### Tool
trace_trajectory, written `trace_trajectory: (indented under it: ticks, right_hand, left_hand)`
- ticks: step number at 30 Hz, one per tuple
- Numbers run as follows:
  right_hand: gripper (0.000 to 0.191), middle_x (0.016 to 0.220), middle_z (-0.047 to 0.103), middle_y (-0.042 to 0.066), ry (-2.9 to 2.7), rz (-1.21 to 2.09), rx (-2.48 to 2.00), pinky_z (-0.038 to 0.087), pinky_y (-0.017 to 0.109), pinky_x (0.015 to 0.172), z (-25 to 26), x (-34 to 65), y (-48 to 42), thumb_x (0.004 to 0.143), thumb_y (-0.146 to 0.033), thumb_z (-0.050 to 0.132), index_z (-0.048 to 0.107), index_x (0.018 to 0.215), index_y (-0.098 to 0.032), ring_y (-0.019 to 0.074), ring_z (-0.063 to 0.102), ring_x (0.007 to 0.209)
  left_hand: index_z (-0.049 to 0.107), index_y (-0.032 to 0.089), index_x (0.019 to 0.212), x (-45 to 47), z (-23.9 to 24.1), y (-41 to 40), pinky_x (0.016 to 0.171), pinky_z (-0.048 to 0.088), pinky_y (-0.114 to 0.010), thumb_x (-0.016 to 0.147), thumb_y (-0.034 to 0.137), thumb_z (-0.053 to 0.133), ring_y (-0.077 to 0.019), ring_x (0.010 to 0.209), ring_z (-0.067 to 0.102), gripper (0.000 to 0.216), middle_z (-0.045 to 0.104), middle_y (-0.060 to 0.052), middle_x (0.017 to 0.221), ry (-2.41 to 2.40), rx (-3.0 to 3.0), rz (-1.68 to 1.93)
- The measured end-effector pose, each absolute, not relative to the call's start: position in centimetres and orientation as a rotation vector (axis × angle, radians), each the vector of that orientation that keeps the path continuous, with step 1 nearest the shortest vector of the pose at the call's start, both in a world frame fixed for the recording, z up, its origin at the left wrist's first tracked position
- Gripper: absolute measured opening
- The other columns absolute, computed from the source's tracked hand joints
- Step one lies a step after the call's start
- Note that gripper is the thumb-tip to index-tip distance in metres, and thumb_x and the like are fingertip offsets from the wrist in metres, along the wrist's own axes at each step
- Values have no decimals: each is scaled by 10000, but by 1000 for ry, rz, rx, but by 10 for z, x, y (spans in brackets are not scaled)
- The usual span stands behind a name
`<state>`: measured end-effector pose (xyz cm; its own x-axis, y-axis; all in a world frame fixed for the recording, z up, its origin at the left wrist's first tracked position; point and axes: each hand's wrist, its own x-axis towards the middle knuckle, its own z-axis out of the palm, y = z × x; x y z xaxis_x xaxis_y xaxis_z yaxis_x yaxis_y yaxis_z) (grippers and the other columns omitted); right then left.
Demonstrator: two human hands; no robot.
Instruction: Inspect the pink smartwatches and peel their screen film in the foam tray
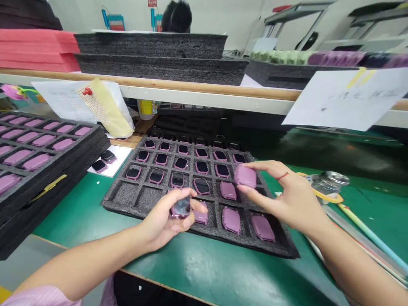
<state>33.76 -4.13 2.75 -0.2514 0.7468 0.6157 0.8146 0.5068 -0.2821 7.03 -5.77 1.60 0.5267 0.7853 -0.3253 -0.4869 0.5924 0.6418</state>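
Observation:
My left hand (156, 225) is closed around a smartwatch (181, 207), its dark glossy face turned up, over the front row of a black foam tray (126, 194). Between the thumb and index finger of my right hand (291, 202) is a purple smartwatch case (245, 175), its plain side facing me, at the tray's right side. The tray's back rows hold several watches with black screens up. Toward the front right, purple cases such as this one (231, 219) lie plain side up. Two front-left pockets are bare. My left fingers partly cover another purple case (200, 213).
At left stands a stack of foam trays (79, 159) with purple cases. Two dark watches (107, 157) lie on white paper. To the right are a metal-lidded jar (333, 182) and a pen-like stick (366, 227). A shelf (204, 94) with foam stacks crosses above; a person's head shows behind.

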Motion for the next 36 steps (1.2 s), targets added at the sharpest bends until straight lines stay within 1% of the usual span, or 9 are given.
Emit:
trace_trajectory:
  ticks: [3, 7, 12, 16, 19, 25, 31, 34, 36]
  right_hand:
    - [385, 1013, 775, 96, -2112, -151, -1379, 611, 534, 817, 1, 384, -37, 872, -561, 657, 702, 1064, -230, 318, 742, 928]
    - [378, 1234, 738, 98, -2196, 1, -1395, 597, 573, 917, -7, 406, -47, 911, -536, 632, 731, 1153, -264, 318, 731, 1070]
    - [133, 1071, 775, 41, -1998, 75, -1209, 605, 487, 938, 36, 344, -64, 948, -324, 646, 735, 1045, -301, 249, 739, 1029]
    - [323, 1180, 730, 94, -2199, 223, -930, 598, 436, 949, 57, 277, -74, 842, -357, 786, 650, 1114, -248, 261, 693, 1119]
    - [227, 1201, 711, 106, -2268, 223, -831, 576, 443, 977, 52, 251, -75, 854, -308, 772, 609, 991, -228, 258, 673, 1144]
    - [108, 1144, 729, 95, -2126, 306, -772, 581, 357, 920, 39, 246, -71, 888, -175, 702, 608, 851, -212, 200, 702, 1024]
    - [118, 843, 756, 24, -1640, 559, -867, 599, 298, 741, 44, 251, -67, 897, -237, 715, 681, 784, -242, 172, 722, 813]
    - [156, 823, 752, 2, -1375, 696, -886, 584, 244, 593, 42, 257, -64, 890, -302, 741, 689, 759, -235, 99, 662, 555]
    - [160, 851, 773, 0, -1285, 760, -910, 607, 238, 595, 40, 261, -62, 889, -337, 749, 699, 773, -237, 90, 675, 522]
  left_hand:
    - [583, 151, 798, 70, 19, -58, 377, 197, -177, 855, 469, 668, -35, 379, 396, 334, 700, -50, 703, 648, 562, 833]
    - [646, 128, 857, 72, 21, -59, 430, 198, -166, 824, 501, 729, -18, 430, 401, 384, 681, -41, 737, 702, 679, 833]
    - [704, 84, 868, 75, 16, -56, 414, 205, -184, 826, 577, 688, -37, 424, 429, 494, 691, -92, 756, 582, 583, 737]
    - [704, 86, 842, 74, 12, -54, 390, 216, -171, 782, 574, 748, -29, 387, 440, 494, 691, -81, 750, 493, 530, 702]
    - [663, 93, 750, 74, 12, -54, 369, 199, -153, 806, 578, 732, -14, 372, 406, 493, 641, -43, 672, 448, 526, 709]
    - [634, 98, 743, 74, 10, -55, 379, 191, -129, 829, 555, 730, -7, 387, 362, 475, 531, 15, 571, 390, 506, 708]
    - [733, 83, 838, 74, 10, -55, 392, 237, -148, 764, 594, 780, -11, 397, 422, 519, 674, -60, 704, 403, 491, 670]
    - [778, 80, 908, 74, 11, -56, 394, 238, -152, 731, 588, 811, -19, 409, 460, 539, 719, -94, 765, 412, 466, 671]
    - [791, 87, 903, 74, 11, -56, 395, 234, -155, 730, 584, 814, -16, 400, 453, 527, 724, -93, 759, 406, 464, 673]
